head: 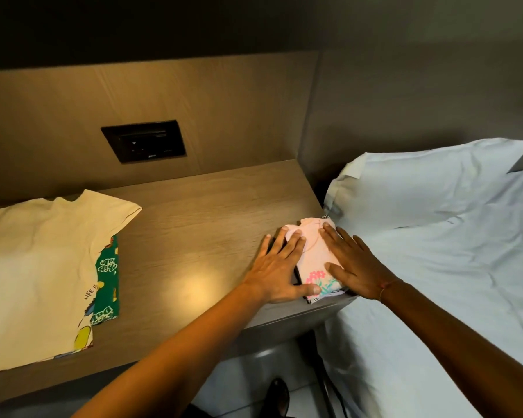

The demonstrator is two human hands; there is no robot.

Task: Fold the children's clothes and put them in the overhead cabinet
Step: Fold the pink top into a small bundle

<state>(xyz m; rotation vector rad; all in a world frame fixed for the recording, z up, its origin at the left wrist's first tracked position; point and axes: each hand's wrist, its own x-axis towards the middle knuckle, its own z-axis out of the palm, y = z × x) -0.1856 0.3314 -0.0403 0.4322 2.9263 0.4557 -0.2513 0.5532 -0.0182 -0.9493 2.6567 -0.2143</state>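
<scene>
Pink bundle [313, 254]: soft, light, folded; judged floppy.
Hold: both sides, under the stack.
Left hand [280, 273], right hand [354, 267]: fingers flat, spread, pressing, gripping nothing.

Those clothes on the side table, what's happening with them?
A person is pressing both hands, left hand and right hand, flat on a small folded pink garment at the wooden table's right edge, beside the bed. A cream T-shirt lies unfolded over a green garment at the left, waiting.

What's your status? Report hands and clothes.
Left hand and right hand flat, pressing the folded pink garment at the tabletop corner. Cream T-shirt still unfolded. Nothing obstructing.
</scene>
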